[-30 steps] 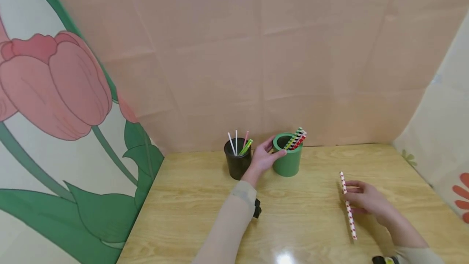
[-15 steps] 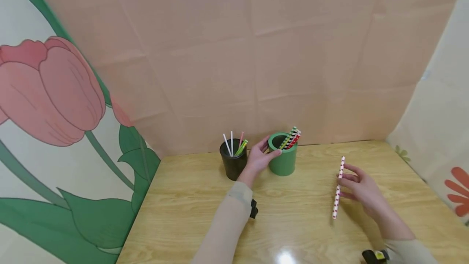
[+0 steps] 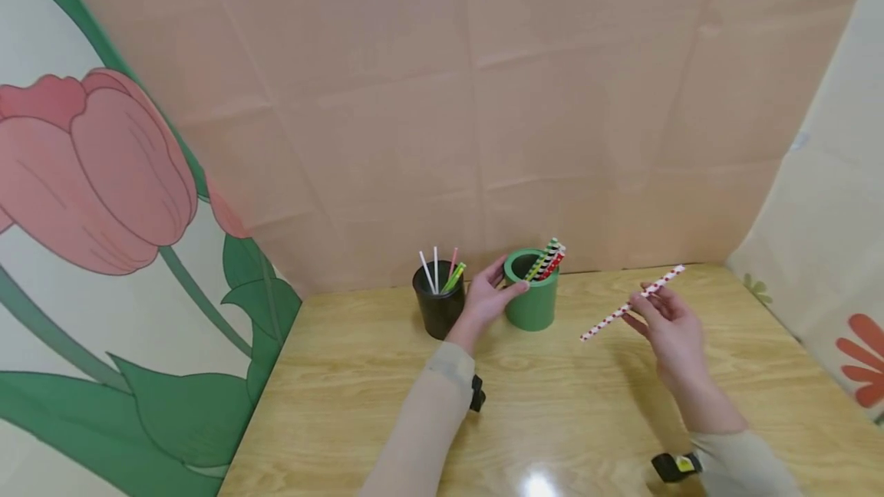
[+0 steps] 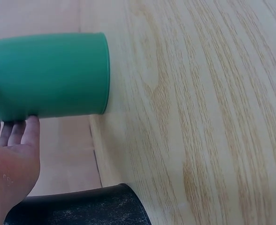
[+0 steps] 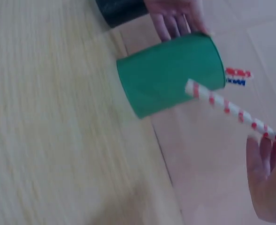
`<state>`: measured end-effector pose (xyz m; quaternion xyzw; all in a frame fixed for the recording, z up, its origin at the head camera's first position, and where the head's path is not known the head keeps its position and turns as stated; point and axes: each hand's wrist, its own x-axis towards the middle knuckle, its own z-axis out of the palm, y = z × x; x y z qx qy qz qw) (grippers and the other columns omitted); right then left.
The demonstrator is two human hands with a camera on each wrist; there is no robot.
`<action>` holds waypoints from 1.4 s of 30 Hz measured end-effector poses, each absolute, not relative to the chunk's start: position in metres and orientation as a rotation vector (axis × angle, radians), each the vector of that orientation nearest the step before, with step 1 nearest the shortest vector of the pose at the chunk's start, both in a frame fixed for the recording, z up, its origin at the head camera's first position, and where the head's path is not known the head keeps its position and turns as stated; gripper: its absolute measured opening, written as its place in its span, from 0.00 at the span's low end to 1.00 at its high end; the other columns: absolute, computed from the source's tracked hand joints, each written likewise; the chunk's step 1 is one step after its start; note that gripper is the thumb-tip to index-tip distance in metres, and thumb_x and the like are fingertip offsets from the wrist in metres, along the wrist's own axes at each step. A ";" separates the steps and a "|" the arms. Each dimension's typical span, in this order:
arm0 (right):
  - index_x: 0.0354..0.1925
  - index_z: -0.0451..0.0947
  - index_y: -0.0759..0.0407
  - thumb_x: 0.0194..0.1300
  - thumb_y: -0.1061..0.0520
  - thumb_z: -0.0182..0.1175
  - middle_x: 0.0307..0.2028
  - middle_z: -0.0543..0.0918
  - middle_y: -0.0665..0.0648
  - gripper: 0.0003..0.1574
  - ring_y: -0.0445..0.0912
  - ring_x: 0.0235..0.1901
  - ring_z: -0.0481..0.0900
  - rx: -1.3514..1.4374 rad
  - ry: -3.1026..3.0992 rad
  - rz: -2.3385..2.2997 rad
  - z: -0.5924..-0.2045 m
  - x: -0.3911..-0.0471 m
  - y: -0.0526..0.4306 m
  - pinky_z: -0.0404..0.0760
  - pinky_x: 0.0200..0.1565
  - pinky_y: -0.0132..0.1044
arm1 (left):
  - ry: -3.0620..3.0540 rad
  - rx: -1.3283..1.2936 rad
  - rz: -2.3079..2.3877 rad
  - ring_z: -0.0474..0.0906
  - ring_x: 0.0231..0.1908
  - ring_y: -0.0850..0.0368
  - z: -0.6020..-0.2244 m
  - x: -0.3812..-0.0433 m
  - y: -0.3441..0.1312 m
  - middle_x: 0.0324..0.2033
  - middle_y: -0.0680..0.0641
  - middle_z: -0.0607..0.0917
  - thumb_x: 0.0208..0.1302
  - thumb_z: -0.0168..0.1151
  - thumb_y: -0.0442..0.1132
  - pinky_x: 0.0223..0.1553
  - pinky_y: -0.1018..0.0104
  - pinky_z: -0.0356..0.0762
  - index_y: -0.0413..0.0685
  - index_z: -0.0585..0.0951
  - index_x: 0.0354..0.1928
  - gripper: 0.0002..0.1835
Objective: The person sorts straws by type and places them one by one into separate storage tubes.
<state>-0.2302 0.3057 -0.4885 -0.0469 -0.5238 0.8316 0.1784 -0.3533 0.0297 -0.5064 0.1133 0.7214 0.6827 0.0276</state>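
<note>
In the head view my left hand holds a green cup by its left side, thumb at the front rim and fingers on the side. Striped and dotted straws lean out of this cup, some green, some red. My right hand pinches a white paper straw with red dots near its middle. The straw slants in the air, its lower end pointing left, apart from the cup. In the right wrist view its near end overlaps the cup's outline.
Left of the green cup, close to my left hand, stands a black cup with white, pink and green sticks. Both cups stand near the back edge of the wooden table, before a pinkish sheet.
My right hand has raised the dotted straw and moved it up and left, turning it from nearly upright to a slant. My left hand stays on the green cup. The head view shifted slightly.
</note>
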 end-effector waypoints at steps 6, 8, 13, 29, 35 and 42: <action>0.52 0.84 0.64 0.71 0.67 0.69 0.39 0.88 0.57 0.12 0.46 0.37 0.88 -0.258 -1.216 2.291 -0.470 -0.246 0.283 0.91 0.44 0.41 | 2.222 0.347 2.120 0.72 0.73 0.44 -0.504 -0.355 0.031 0.73 0.43 0.77 0.64 0.80 0.37 0.74 0.56 0.70 0.43 0.71 0.79 0.43; 0.53 0.84 0.66 0.70 0.68 0.69 0.38 0.88 0.58 0.14 0.47 0.37 0.88 -0.239 -1.168 2.261 -0.464 -0.251 0.273 0.92 0.43 0.40 | 2.224 0.351 2.112 0.72 0.73 0.44 -0.505 -0.355 0.031 0.73 0.43 0.77 0.64 0.80 0.37 0.74 0.56 0.70 0.43 0.71 0.79 0.43; 0.56 0.84 0.69 0.70 0.69 0.69 0.38 0.88 0.59 0.17 0.47 0.38 0.89 -0.141 -1.134 2.204 -0.450 -0.263 0.248 0.91 0.45 0.39 | 2.226 0.346 2.113 0.72 0.73 0.45 -0.506 -0.354 0.031 0.73 0.43 0.77 0.64 0.80 0.37 0.73 0.58 0.71 0.44 0.71 0.79 0.43; 0.64 0.84 0.64 0.73 0.65 0.69 0.49 0.91 0.59 0.22 0.46 0.47 0.90 -0.009 -1.495 2.072 -0.453 -0.293 0.195 0.89 0.50 0.38 | 2.234 0.336 2.108 0.73 0.73 0.47 -0.506 -0.351 0.031 0.72 0.45 0.78 0.64 0.80 0.39 0.73 0.56 0.71 0.47 0.71 0.79 0.43; 0.66 0.81 0.68 0.75 0.65 0.66 0.45 0.92 0.48 0.23 0.45 0.51 0.88 -0.023 -1.582 2.070 -0.457 -0.293 0.191 0.88 0.52 0.33 | 2.220 0.386 2.129 0.73 0.72 0.45 -0.509 -0.351 0.031 0.72 0.41 0.78 0.65 0.79 0.37 0.73 0.55 0.71 0.40 0.70 0.79 0.43; 0.70 0.77 0.70 0.78 0.65 0.62 0.51 0.90 0.55 0.26 0.41 0.48 0.88 -0.053 -1.710 2.028 -0.457 -0.292 0.192 0.87 0.54 0.33 | 2.223 0.393 2.128 0.74 0.72 0.44 -0.507 -0.352 0.031 0.71 0.40 0.78 0.66 0.78 0.35 0.74 0.54 0.71 0.38 0.70 0.78 0.41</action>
